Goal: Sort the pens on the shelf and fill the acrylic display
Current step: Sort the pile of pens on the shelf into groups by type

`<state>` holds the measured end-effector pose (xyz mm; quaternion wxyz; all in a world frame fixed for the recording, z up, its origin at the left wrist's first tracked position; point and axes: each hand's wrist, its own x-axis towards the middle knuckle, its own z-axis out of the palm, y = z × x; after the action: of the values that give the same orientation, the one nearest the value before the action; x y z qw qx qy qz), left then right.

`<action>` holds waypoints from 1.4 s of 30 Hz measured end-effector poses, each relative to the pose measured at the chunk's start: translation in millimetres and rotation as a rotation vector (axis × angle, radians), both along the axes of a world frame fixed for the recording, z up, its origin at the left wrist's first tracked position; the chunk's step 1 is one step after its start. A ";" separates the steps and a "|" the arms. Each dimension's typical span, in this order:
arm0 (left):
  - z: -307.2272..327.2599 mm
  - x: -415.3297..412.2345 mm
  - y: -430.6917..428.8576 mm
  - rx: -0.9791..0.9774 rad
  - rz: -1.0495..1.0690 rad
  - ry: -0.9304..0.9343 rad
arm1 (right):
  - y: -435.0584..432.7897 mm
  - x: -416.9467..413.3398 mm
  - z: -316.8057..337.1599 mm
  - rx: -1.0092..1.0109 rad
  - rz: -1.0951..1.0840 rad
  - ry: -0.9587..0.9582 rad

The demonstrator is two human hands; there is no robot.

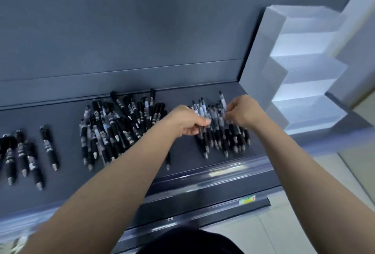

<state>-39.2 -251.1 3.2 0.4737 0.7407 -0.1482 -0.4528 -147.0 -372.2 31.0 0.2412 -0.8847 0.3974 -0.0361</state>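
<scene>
Black pens lie in groups on the dark grey shelf [182, 164]. A row of clear-barrelled pens [221, 132] lies at the right, tips toward me. My left hand [186, 119] grips pens at the row's left end. My right hand [245, 111] pinches pens at the row's right side. A big mixed pile of pens [119, 123] lies in the middle. A small group of black pens [22, 156] lies at the far left. The stepped acrylic display [306, 71] stands at the shelf's right end, its tiers holding no pens.
The shelf's front edge carries a glossy price rail [223, 172] with a green label [247, 200]. A dark back panel [121, 30] rises behind the pens. Pale floor tiles [304, 229] show at the lower right.
</scene>
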 end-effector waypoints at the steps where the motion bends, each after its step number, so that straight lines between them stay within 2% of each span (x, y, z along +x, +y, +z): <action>1: -2.6 -3.5 -5.5 0.026 -0.001 -0.002 | -4.1 -4.0 -3.1 -0.003 0.003 0.022; 8: -7.0 -12.5 -26.4 0.120 0.042 -0.079 | -16.3 -7.8 -21.0 0.062 -0.007 0.054; 19: -10.5 -11.5 -19.4 0.048 0.111 -0.238 | -25.6 -4.4 -23.6 0.107 -0.008 0.014; 28: -6.7 -9.4 -3.0 -0.051 0.077 -0.272 | -7.1 8.7 -10.6 0.061 0.063 -0.081; 33: -0.2 5.8 28.9 -0.052 0.109 -0.422 | 26.2 35.3 -5.6 0.120 0.208 -0.165; 37: 4.4 29.6 70.0 -0.022 0.215 -0.532 | 57.3 62.8 -9.7 0.126 0.303 -0.154; 42: 6.3 53.5 126.4 0.146 0.350 -0.745 | 95.0 96.4 -20.4 0.127 0.379 -0.105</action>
<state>14.3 -124.7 9.5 0.4039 0.8994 -0.1489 -0.0761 -50.6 -277.2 10.6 0.3192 -0.9236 0.2119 -0.0111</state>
